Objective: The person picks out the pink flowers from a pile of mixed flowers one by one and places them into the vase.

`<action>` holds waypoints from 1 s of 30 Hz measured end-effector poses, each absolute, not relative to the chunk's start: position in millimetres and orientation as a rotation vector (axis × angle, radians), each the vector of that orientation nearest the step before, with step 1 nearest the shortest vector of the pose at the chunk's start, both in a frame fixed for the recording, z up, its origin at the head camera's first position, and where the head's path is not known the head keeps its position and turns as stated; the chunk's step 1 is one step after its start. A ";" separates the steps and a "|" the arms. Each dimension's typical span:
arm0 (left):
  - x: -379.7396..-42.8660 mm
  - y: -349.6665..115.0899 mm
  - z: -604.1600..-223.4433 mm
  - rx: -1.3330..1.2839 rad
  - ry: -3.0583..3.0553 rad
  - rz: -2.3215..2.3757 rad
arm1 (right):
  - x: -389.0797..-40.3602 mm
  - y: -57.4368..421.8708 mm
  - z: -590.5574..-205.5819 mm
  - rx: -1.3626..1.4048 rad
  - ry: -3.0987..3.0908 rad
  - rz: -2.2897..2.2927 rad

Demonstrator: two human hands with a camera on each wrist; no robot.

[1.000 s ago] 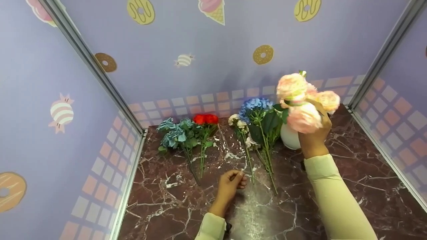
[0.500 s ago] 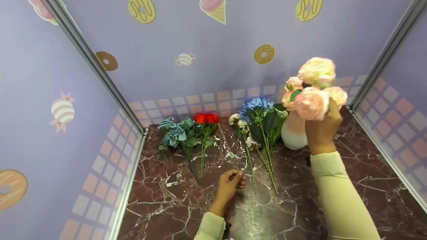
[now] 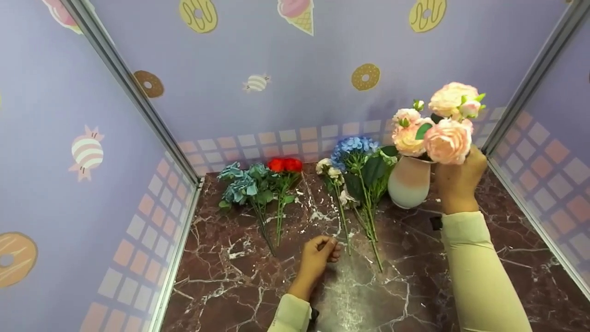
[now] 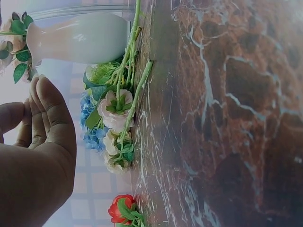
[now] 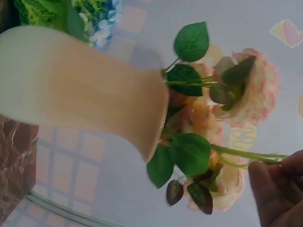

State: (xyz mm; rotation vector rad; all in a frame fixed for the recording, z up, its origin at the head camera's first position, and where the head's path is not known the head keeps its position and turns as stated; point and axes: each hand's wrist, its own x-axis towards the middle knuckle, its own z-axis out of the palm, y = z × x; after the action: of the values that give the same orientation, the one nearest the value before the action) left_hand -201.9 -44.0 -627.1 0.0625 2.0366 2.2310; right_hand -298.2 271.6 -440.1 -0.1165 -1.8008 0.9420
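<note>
A white vase point(image 3: 409, 186) with a peach-tinted upper part stands upright at the right, and pale pink peony-like flowers point(image 3: 448, 142) with green leaves spread out over its mouth. Beside the blooms is my right hand point(image 3: 461, 180). In the right wrist view its fingertips point(image 5: 267, 187) pinch a green flower stem point(image 5: 239, 153) beyond the vase's rim. My left hand point(image 3: 318, 253) rests low over the table, fingers loosely curled with nothing in them. From the left wrist the vase point(image 4: 80, 39) shows sideways, past the fingers point(image 4: 53, 101).
Blue hydrangeas point(image 3: 354, 150) and cream flowers point(image 3: 333, 172) lie with long stems just left of the vase. Further left lie red flowers point(image 3: 285, 164) and teal hydrangeas point(image 3: 242, 186). Purple patterned walls point(image 3: 299, 106) enclose the brown marbled table point(image 3: 230, 295) on three sides.
My right hand has moved right and a little down, and the pink blooms have shifted right and turned with it. More of the vase shows. The left hand has stayed still.
</note>
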 end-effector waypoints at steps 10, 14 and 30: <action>-202.0 -43.6 -631.4 0.085 2.039 2.231 | -301.4 273.5 -448.6 -0.110 -1.833 0.907; -202.5 -44.2 -629.9 0.097 2.042 2.244 | -306.7 275.7 -456.4 -0.134 -1.844 0.891; -202.7 -44.8 -630.9 0.073 2.025 2.246 | -307.3 275.8 -500.9 -0.064 -1.938 0.614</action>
State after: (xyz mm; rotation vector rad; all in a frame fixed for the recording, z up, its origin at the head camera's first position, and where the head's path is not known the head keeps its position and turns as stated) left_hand -202.7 -44.8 -630.9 0.0734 2.0252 2.2461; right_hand -307.3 275.8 -500.9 -0.0637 -1.9377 0.6140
